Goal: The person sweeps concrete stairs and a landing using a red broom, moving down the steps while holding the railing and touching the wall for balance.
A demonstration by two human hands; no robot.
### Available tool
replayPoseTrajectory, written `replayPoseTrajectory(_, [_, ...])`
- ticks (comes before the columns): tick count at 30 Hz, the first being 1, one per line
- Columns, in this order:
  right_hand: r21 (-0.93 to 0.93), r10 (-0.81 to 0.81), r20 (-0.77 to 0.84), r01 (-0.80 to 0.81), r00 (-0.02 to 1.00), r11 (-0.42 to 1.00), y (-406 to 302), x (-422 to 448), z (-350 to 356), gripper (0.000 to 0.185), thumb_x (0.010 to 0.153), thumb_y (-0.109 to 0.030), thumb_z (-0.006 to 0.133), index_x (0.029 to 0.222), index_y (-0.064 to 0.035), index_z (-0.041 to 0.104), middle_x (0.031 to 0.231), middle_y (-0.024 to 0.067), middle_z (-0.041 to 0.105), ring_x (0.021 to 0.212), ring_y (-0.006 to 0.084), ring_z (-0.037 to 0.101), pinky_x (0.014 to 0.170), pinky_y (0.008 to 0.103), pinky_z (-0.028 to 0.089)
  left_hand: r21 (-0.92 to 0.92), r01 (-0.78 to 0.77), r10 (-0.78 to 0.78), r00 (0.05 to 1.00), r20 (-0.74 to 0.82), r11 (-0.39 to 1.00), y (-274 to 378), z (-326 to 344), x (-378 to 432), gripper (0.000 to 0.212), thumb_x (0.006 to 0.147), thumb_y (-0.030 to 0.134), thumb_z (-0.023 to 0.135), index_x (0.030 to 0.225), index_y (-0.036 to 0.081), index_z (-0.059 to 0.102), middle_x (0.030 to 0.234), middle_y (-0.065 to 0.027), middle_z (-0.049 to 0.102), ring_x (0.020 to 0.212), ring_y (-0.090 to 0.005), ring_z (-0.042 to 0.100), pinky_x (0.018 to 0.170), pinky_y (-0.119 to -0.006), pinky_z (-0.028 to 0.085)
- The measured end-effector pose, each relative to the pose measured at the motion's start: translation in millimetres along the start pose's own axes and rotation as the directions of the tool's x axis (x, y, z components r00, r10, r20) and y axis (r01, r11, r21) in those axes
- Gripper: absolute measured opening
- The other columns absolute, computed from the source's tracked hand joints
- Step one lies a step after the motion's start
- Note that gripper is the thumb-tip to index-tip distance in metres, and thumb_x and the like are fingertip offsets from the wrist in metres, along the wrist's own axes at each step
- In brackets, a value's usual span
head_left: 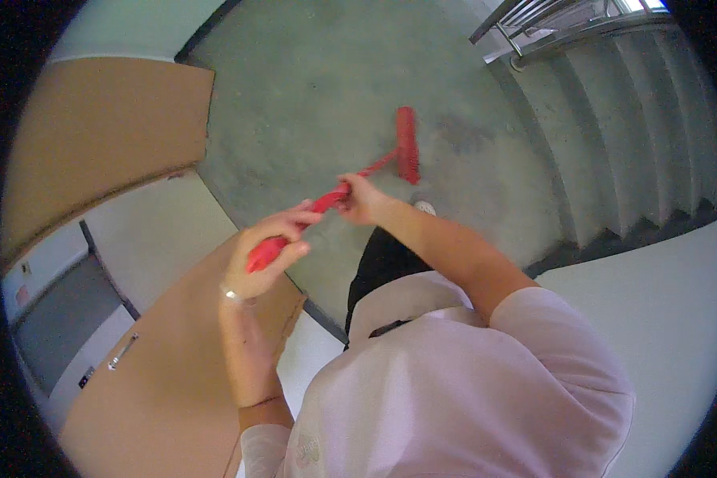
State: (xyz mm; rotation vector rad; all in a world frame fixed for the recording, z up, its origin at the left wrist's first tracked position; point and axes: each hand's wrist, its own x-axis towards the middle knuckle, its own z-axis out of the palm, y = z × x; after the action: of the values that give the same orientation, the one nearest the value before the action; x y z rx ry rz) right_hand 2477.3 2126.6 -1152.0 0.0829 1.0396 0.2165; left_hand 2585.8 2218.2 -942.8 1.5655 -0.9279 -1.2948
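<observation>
Both hands hold the red handle (373,168) of a broom or similar floor tool. My left hand (266,248) is wrapped round its thick upper end, with a bracelet at the wrist. Further down the same handle, my right hand (361,200) grips it with the forearm reaching in from the right. The long red head (407,145) lies at the floor (310,113), beyond my right hand; its exact type cannot be told. A dark smudge marks the floor just right of the head.
Stairs (591,125) with a metal railing (514,39) stand at the right. A brown door (173,370) with a metal handle is at the lower left, and another brown panel (113,119) at the upper left. One shoe (424,208) shows near the red head.
</observation>
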Motion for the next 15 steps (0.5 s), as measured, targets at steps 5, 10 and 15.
replayPoseTrajectory(5, [-0.087, 0.038, 0.144, -0.026, 0.989, 0.996, 3, -3, 61, 0.015, 0.073, -0.024, 0.05, 0.07, -0.0106, 0.045, 0.068, 0.0039, 0.052, 0.063, 0.0144, 0.048, 0.053, 0.0241, 0.037, 0.121, -0.049, 0.054, 0.998, -0.043, 0.991, 33, -21, -17, 0.014, 0.068, 0.008, 0.059, 0.067, 0.002, 0.047, 0.098, -0.0147, 0.053, 0.105, -0.0302, 0.041, 0.086, -0.037, 0.031])
replayPoseTrajectory(10, [-0.134, -0.08, 0.047, 0.086, 0.996, 0.987, -50, -64, 35, 0.017, 0.073, -0.027, 0.051, 0.072, -0.0106, 0.046, 0.069, 0.0035, 0.052, 0.063, 0.0136, 0.047, 0.051, 0.0239, 0.035, 0.147, -0.177, 0.169, 0.983, 0.065, 0.973, 60, 5, 22, 0.013, 0.067, 0.006, 0.06, 0.069, 0.001, 0.047, 0.099, -0.0169, 0.052, 0.104, -0.0309, 0.042, 0.086, -0.038, 0.031])
replayPoseTrajectory(15, [-0.073, -0.291, -0.182, 0.283, 0.939, 0.956, -153, -92, -42, 0.019, 0.075, -0.029, 0.05, 0.071, -0.0117, 0.043, 0.061, 0.001, 0.046, 0.057, 0.0138, 0.046, 0.053, 0.0258, 0.039, -0.079, -0.143, 0.14, 0.989, -0.052, 0.987, 30, 75, 124, 0.009, 0.068, 0.002, 0.057, 0.073, 0.002, 0.049, 0.101, -0.014, 0.052, 0.102, -0.0267, 0.044, 0.085, -0.033, 0.033])
